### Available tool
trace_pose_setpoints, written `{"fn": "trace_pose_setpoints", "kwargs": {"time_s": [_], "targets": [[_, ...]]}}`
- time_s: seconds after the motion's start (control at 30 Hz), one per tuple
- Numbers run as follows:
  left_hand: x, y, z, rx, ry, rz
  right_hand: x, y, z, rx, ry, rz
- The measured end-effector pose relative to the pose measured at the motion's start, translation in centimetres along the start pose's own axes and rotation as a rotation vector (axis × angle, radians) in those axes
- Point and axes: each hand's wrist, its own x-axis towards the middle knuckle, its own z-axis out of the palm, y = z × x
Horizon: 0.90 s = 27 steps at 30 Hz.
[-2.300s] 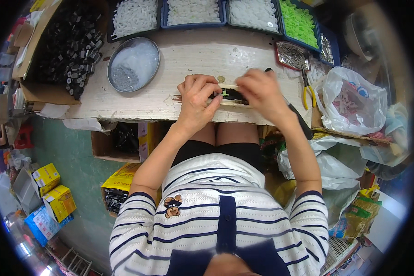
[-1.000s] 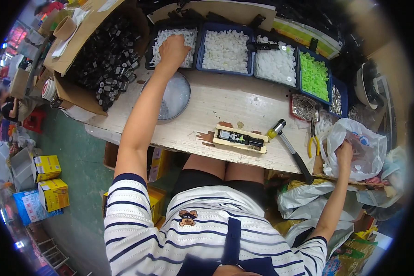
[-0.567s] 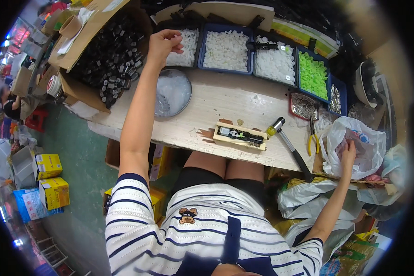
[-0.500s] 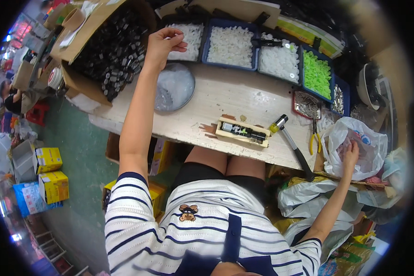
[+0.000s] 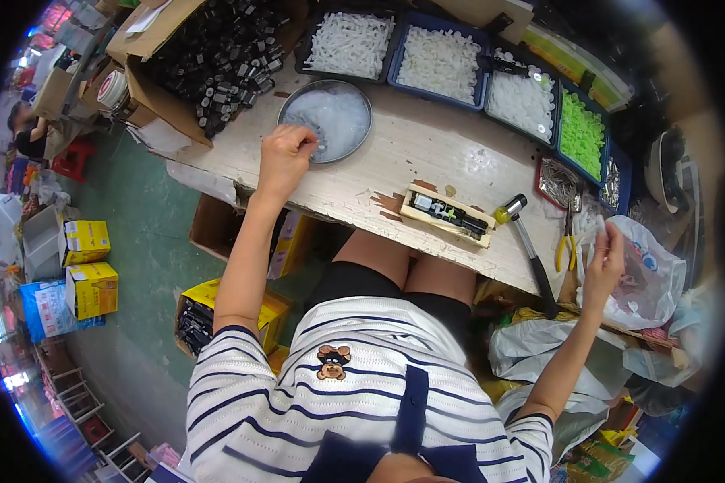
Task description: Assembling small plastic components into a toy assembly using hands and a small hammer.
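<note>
My left hand [image 5: 286, 157] is closed in a pinch at the near rim of a round metal dish [image 5: 367, 121] holding a whitish, grease-like substance. Whatever its fingertips hold is too small to name. My right hand [image 5: 605, 266] is raised beside a white plastic bag [image 5: 656, 278], fingers drawn together around something pale and blurred that I cannot make out. Between the hands, a light wooden holder [image 5: 412, 211] lies near the table's front edge with a black, part-metal assembly [image 5: 449, 216] in it. A hammer [image 5: 532, 259] with a yellow-and-metal head lies to its right, then yellow-handled pliers [image 5: 567, 245].
Along the back stand a tray of white sticks [image 5: 348, 47], trays of white pieces [image 5: 441, 64] and translucent discs [image 5: 521, 101], and one of green parts [image 5: 582, 133]. A cardboard box of black parts [image 5: 229, 76] stands at the left. Yellow boxes [image 5: 93, 290] sit on the floor.
My left hand has come down and nearer, from beside the white-stick tray to the dish's rim. My right hand has come out of the plastic bag. The view has shifted slightly.
</note>
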Motion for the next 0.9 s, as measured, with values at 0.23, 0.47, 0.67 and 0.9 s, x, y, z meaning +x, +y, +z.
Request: {"fn": "trace_pose_setpoints", "kwargs": {"time_s": [0.23, 0.47, 0.67, 0.9], "targets": [[0.7, -0.1, 0.3, 0.082, 0.019, 0.116, -0.9, -2.6, 1.4, 0.061, -0.157, 0.032], [0.2, -0.2, 0.2, -0.078, -0.033, -0.065, -0.9, -4.8, 2.7, 0.104, -0.138, -0.105], [0.1, 0.0, -0.5, -0.26, 0.106, -0.24, -1.9, -6.3, 4.8, 0.162, -0.271, -0.1], [0.5, -0.8, 0.6, 0.228, 0.047, 0.163, -2.1, -10.5, 6.7, 0.312, -0.308, -0.248]]}}
